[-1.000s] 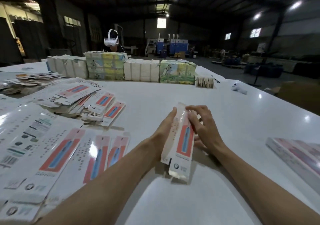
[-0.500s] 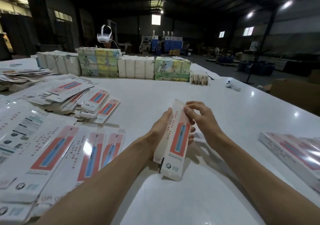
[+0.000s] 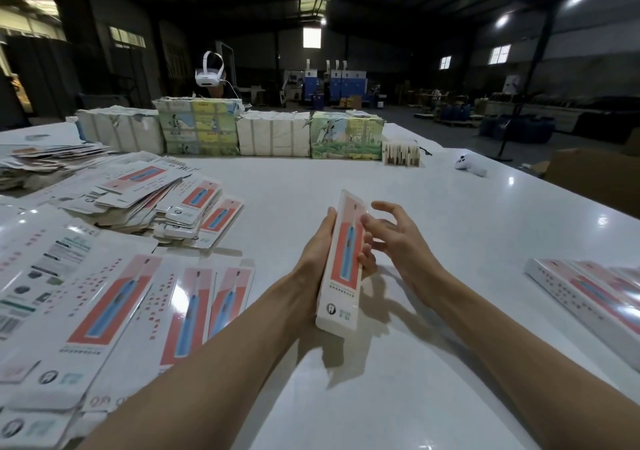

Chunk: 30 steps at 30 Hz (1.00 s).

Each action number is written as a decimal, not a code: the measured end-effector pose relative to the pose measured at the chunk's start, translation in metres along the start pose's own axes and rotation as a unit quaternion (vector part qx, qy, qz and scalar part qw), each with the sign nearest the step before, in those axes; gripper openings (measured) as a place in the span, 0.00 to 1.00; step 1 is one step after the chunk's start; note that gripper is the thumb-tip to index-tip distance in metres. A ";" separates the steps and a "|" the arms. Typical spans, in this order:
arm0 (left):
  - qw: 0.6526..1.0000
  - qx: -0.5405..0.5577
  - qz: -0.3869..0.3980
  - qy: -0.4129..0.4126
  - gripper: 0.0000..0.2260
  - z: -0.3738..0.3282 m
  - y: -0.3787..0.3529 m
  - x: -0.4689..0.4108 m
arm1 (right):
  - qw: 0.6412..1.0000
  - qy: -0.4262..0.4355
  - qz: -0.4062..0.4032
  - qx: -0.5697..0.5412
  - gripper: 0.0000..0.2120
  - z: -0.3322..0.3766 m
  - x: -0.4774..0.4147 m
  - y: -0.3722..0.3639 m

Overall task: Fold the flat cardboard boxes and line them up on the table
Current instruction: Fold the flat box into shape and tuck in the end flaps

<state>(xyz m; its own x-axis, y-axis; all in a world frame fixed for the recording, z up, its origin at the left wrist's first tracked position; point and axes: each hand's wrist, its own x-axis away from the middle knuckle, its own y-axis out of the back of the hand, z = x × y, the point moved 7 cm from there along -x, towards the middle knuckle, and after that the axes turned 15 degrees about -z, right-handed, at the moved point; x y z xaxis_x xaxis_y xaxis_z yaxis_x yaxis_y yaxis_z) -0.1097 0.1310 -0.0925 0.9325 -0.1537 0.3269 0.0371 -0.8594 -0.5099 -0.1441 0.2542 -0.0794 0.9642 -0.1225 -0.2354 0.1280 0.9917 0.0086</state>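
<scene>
A long, narrow white carton (image 3: 341,269) with a red panel and a blue toothbrush print stands tilted above the white table (image 3: 433,207). My left hand (image 3: 317,252) grips it from the left side, fingertips wrapping behind and showing at its right edge. My right hand (image 3: 398,241) hovers just right of the carton's upper half, fingers spread and relaxed, thumb close to the red panel. Flat unfolded cartons (image 3: 104,297) lie spread at the left. Folded cartons (image 3: 595,293) lie side by side at the right edge.
A heap of flat cartons (image 3: 166,200) sits at mid left. Wrapped bundles (image 3: 270,134) line the table's far side, with a small stack (image 3: 400,152) and a white controller (image 3: 470,166) near them. A person wearing a white headset (image 3: 209,73) stands behind. A brown cardboard box (image 3: 595,179) stands off the right edge.
The carton has been squared up and turned so its red face shows fully. My right hand has let go of its top and opened its fingers beside it.
</scene>
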 end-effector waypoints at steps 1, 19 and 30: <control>1.000 0.001 0.000 -0.011 0.25 -0.002 0.001 -0.001 | 1.000 0.010 -0.001 0.003 0.27 0.000 0.001 -0.002; 0.975 -0.126 -0.033 -0.180 0.22 -0.009 0.002 -0.010 | 0.997 0.079 -0.016 -0.002 0.25 0.018 0.001 0.011; 0.930 -0.255 -0.045 -0.262 0.44 -0.008 0.000 -0.016 | 0.998 0.064 0.016 -0.012 0.11 0.018 -0.002 0.010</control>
<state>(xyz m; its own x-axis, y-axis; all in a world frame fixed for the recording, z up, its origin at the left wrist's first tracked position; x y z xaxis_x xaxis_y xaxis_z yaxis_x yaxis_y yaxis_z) -0.1279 0.1292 -0.0917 0.9857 0.0737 -0.1516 0.0727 -0.9973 -0.0115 -0.1407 0.2638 -0.0610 0.9297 -0.0865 -0.3580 0.0906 0.9959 -0.0055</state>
